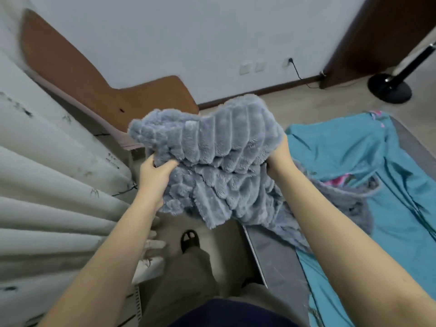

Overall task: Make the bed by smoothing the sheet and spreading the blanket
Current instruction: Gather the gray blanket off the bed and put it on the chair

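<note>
Grey-blue plush, cut in thick padded ribs with a soft, fuzzy pile, makes up the blanket [212, 156], which is bunched into a lumpy mass in the middle of the frame, raised off the bed. Its long axis runs roughly left to right and climbs a little toward the upper right, while the ribs cross it from top to bottom. A loose tail droops to the lower right, onto the teal sheet [382, 208]. The left hand [154, 175] grips the mass's left end, its fingers curled into the pile. The right hand [279, 159] clutches the right end, its fingers buried in the fabric. Smooth and thin, the sheet lies wrinkled on the right with pink flower prints, over a grey bed frame [276, 256]. Pale pleated curtain [54, 185] fills the left, and a brown curved board [77, 74] leans on the white wall [188, 31].
</note>
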`<action>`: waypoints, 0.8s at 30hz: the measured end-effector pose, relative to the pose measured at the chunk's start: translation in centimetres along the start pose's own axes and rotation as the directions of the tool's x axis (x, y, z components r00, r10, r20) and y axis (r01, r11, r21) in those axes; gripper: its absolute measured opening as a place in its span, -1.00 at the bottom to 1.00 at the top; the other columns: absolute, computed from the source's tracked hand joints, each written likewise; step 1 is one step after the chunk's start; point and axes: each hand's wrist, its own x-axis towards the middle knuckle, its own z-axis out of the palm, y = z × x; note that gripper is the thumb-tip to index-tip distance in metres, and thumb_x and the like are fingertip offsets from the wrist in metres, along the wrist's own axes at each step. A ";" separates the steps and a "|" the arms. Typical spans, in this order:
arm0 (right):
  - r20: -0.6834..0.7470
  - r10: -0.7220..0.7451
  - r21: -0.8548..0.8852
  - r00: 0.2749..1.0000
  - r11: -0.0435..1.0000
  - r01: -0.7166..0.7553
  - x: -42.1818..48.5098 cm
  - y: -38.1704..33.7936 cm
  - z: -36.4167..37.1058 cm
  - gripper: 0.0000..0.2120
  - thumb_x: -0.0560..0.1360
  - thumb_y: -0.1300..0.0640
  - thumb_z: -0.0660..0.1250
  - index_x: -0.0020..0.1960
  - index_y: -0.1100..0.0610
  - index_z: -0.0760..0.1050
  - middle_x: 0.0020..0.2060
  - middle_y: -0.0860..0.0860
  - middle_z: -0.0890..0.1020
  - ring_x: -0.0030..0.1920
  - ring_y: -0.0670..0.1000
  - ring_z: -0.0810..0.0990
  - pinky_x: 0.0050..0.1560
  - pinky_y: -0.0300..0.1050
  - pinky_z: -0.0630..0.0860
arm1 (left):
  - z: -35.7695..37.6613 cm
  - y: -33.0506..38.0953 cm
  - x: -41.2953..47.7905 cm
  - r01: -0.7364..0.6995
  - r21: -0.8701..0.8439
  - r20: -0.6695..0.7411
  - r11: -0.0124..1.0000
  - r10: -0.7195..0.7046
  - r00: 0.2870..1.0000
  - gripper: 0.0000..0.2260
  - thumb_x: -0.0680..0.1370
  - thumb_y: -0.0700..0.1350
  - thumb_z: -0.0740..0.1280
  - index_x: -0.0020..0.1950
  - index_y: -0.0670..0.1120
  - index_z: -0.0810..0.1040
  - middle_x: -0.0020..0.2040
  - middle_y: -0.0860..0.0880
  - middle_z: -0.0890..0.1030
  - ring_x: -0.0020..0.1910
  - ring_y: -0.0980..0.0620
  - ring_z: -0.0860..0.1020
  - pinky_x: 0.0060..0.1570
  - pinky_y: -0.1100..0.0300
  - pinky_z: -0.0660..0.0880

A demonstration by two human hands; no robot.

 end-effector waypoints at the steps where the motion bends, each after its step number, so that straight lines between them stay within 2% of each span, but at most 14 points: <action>1: -0.006 -0.009 -0.003 1.000 1.000 0.009 0.8 -1.5 2.1 -0.80 0.49 0.12 0.21 -0.29 -0.03 0.48 -0.46 -0.12 0.56 -0.41 -0.05 0.42 -0.43 -0.23 0.48 | -1.1 1.2 1.6 -0.031 -0.001 -0.024 1.000 0.031 0.999 -0.61 0.30 0.00 0.50 0.12 0.05 0.63 0.00 -0.04 0.71 -0.01 -0.12 0.67 0.05 -0.19 0.57; 5: -0.007 -0.043 0.056 0.999 0.997 0.044 3.5 -6.6 9.9 -0.75 0.54 0.13 0.17 -0.30 0.00 0.43 -0.50 -0.14 0.55 -0.48 -0.10 0.44 -0.49 -0.33 0.46 | -4.8 6.1 7.0 -0.144 0.030 -0.108 0.989 0.146 0.983 -0.59 0.26 0.03 0.48 0.10 0.09 0.63 0.00 0.03 0.70 0.00 -0.04 0.66 0.07 -0.12 0.58; 8: 0.031 -0.063 0.125 0.998 0.990 0.058 4.7 -8.8 14.3 -0.86 0.40 0.01 0.21 -0.32 -0.03 0.45 -0.49 -0.15 0.58 -0.40 -0.05 0.47 -0.32 -0.17 0.53 | -6.5 9.0 10.7 -0.209 0.073 -0.143 0.975 0.217 0.966 -0.55 0.26 0.06 0.47 0.14 0.09 0.61 -0.01 0.12 0.69 0.00 0.05 0.65 0.08 -0.05 0.58; 11: 0.053 -0.101 0.060 0.993 0.993 0.098 6.1 -9.7 16.7 -0.89 0.29 -0.06 0.26 -0.29 -0.03 0.47 -0.45 -0.16 0.60 -0.33 -0.02 0.49 -0.25 -0.05 0.57 | -7.4 10.7 13.9 -0.244 0.138 -0.133 0.960 0.262 0.956 -0.60 0.29 0.10 0.48 0.12 0.14 0.61 -0.03 0.20 0.67 -0.02 0.16 0.63 0.06 0.05 0.58; 14: 0.053 -0.114 0.047 0.992 0.993 0.112 8.1 -9.4 17.9 -0.84 0.32 -0.09 0.29 -0.20 -0.03 0.53 -0.31 -0.09 0.65 -0.28 -0.02 0.55 -0.21 -0.03 0.61 | -7.4 11.0 16.5 -0.247 0.183 -0.124 0.952 0.271 0.954 -0.67 0.30 0.09 0.47 0.05 0.20 0.59 -0.03 0.22 0.66 -0.02 0.18 0.62 0.07 0.09 0.57; 17: 0.030 -0.121 -0.008 0.992 0.993 0.122 11.2 -9.2 18.5 -0.86 0.39 -0.07 0.27 -0.16 -0.02 0.51 -0.26 -0.07 0.65 -0.27 -0.02 0.54 -0.23 -0.06 0.61 | -6.4 11.3 19.2 -0.217 0.190 -0.134 0.958 0.244 0.960 -0.70 0.32 0.04 0.47 0.04 0.18 0.59 -0.05 0.21 0.66 -0.02 0.14 0.62 0.07 0.03 0.58; 22: 0.003 -0.077 -0.179 0.997 0.981 0.077 17.9 -8.7 17.7 -0.85 0.53 0.01 0.21 -0.20 -0.03 0.46 -0.33 -0.09 0.59 -0.34 -0.04 0.47 -0.41 -0.22 0.51 | -2.8 11.3 23.6 -0.195 0.263 -0.081 0.945 0.223 0.971 -0.68 0.35 0.04 0.48 0.09 0.14 0.59 -0.03 0.22 0.65 -0.01 0.18 0.60 0.05 0.10 0.57; 24: -0.030 -0.033 -0.227 0.999 0.974 0.025 21.0 -7.1 16.0 -0.84 0.55 0.05 0.19 -0.18 -0.01 0.48 -0.25 -0.02 0.62 -0.30 -0.01 0.49 -0.27 -0.11 0.55 | -0.3 10.7 25.2 -0.190 0.311 -0.027 0.931 0.208 0.978 -0.62 0.37 0.05 0.49 0.17 0.08 0.59 0.05 0.17 0.65 0.04 0.15 0.59 0.08 0.09 0.57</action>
